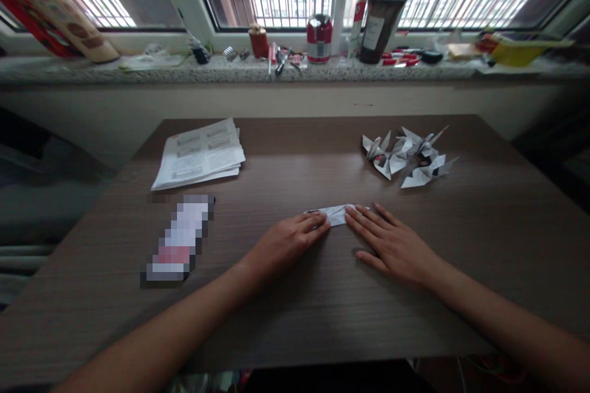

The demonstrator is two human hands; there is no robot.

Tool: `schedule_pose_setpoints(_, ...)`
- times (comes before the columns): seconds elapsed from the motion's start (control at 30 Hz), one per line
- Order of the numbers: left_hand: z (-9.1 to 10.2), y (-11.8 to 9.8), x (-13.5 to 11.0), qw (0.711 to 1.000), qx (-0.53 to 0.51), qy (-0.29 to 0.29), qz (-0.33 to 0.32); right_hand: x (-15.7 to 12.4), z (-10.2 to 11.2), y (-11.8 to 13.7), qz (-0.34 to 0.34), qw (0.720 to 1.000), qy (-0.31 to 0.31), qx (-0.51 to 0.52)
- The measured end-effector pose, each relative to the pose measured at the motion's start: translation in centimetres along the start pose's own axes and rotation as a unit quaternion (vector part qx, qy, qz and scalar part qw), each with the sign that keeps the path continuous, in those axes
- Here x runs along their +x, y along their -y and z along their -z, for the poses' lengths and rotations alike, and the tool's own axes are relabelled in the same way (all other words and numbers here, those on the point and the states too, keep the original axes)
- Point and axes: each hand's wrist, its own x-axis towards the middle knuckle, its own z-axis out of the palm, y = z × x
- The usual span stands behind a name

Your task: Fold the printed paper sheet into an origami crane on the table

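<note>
A narrow strip of folded paper [338, 215], white with visible crease lines, lies on the table in front of me. My left hand [299, 233] is over its left end, fingers close together and thumb alongside, holding the paper down. On the right end rests my right hand [391, 242], its fingers stretched out flat and the thumb apart. Both ends of the strip are partly hidden under the fingers. Farther back on the right sits a cluster of folded paper figures [408, 153] with pointed tips.
A stack of printed sheets [200, 156] lies at the back left of the brown table [286, 166]. Nearer stands out a blurred-over phone-like object [179, 239]. Along the window sill [161, 73] are a red can [319, 40], a dark cup [375, 27], bottles and small clutter.
</note>
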Motion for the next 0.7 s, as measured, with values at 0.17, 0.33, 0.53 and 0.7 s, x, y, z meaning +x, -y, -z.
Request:
schedule_pose_setpoints(0.17,0.1,0.2,0.0,1.0,-0.01,0.007,0.011,1.0,0.0,-0.4,0.013,1.0,-0.023,-0.005)
schedule_pose_setpoints(0.33,-0.2,1.1,0.1,0.998,-0.059,0.006,0.022,2.9,-0.3,-1.0,0.035,0.997,-0.053,0.04)
schedule_pose_setpoints(0.53,0.2,1.8,-0.1,0.996,-0.084,0.031,0.008,5.0,-0.2,-1.1,0.031,0.997,-0.051,0.057)
schedule_pose_setpoints(0.7,0.8,1.8,-0.9,0.997,-0.057,0.053,-0.003,5.5,-0.4,-0.9,0.023,0.996,-0.063,0.06)
